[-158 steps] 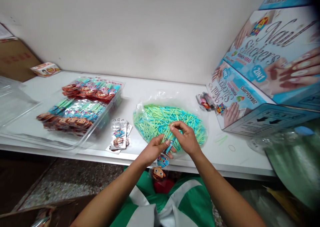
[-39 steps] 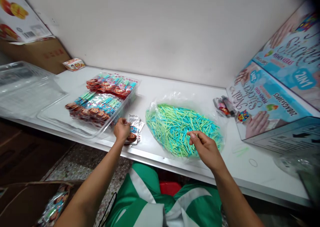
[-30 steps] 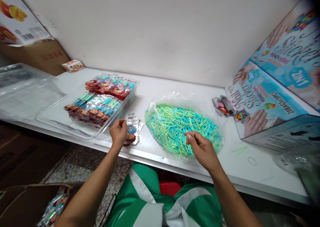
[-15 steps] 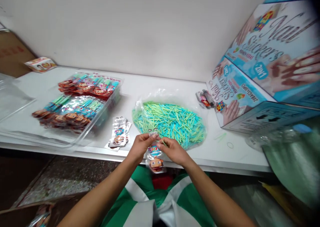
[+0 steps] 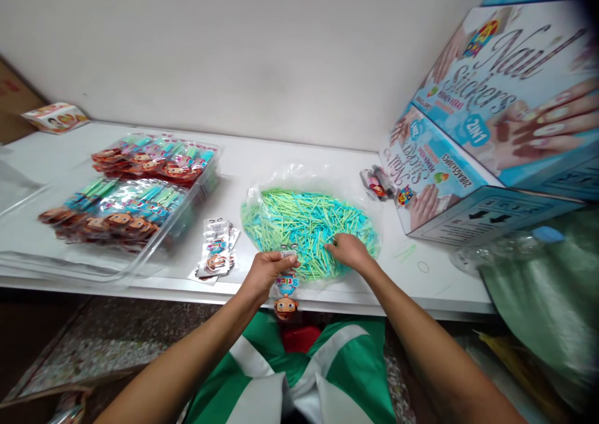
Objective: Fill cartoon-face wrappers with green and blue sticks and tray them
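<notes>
Pinched in my left hand (image 5: pixel 270 275) at the table's front edge is a small clear packet (image 5: pixel 286 305). It bears a brown cartoon face at the bottom and the word "Stick" above, and hangs face-up below my thumb. My right hand (image 5: pixel 349 250) has its fingers drawn together on the heap of thin green and blue sticks (image 5: pixel 304 218); whether a stick is between the fingertips I cannot make out. These sticks lie in an opened clear plastic bag (image 5: pixel 311 174). Left of it lies a small pile of flat packets (image 5: pixel 216 249) printed like the held one.
A clear plastic tub (image 5: pixel 150 259) at the left holds several bundles of stick-filled packets (image 5: pixel 126 215). Large "Nail Stickers" boxes (image 5: pixel 468 162) stand on the right. Near them are small dark packets (image 5: pixel 377 183), loose green sticks (image 5: pixel 405 252), a rubber band (image 5: pixel 423 267) and a clear bottle (image 5: pixel 505 249).
My right hand has left the packet and moved right and up onto the sticks. My left hand still grips the packet. The view has shifted slightly.
</notes>
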A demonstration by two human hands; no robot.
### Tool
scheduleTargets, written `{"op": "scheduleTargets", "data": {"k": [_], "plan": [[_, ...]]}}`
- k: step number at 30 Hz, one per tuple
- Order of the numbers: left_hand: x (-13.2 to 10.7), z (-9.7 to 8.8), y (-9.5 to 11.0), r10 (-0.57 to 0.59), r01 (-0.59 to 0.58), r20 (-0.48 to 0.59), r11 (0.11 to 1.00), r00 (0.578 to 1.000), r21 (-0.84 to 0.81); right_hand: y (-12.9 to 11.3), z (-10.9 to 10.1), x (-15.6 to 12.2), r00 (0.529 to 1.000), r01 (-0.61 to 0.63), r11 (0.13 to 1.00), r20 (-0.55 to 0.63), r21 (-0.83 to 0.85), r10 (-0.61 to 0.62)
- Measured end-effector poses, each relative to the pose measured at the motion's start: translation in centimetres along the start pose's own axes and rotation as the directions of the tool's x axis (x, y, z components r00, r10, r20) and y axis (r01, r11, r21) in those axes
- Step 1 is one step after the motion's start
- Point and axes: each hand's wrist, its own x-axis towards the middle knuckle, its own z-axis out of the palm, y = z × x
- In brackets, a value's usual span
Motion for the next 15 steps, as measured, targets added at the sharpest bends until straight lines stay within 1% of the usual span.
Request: {"op": "scheduleTargets", "data": {"k": [4,8,11,15], "plan": [[0.1,0.1,-0.3,0.013,-0.013,0.052,1.0,0.999,0.004,-1.2,0.8,1.5,1.0,-0.021,1.0,0.016,-0.018,0.021],[0.2,-0.1,-0.3,-0.017,0.019,0.075,1.0,0.997,-0.019,-1.0,0.4,2.4,1.0,-0.007,1.0,0.014,0.022,0.006],[0.2,-0.4,0.1,-0.028,0.032,0.092,0.999,0.995,-0.042,-0.5,-0.6,2.9,0.999,0.033,0.994,-0.001,0.104,-0.033],[0.3,-0.5,0.8,-0.032,0.041,0.112,0.996,0.993,-0.078,0.0,-1.7,3.5,0.996,0.074,0.962,-0.061,0.264,-0.059]]}}
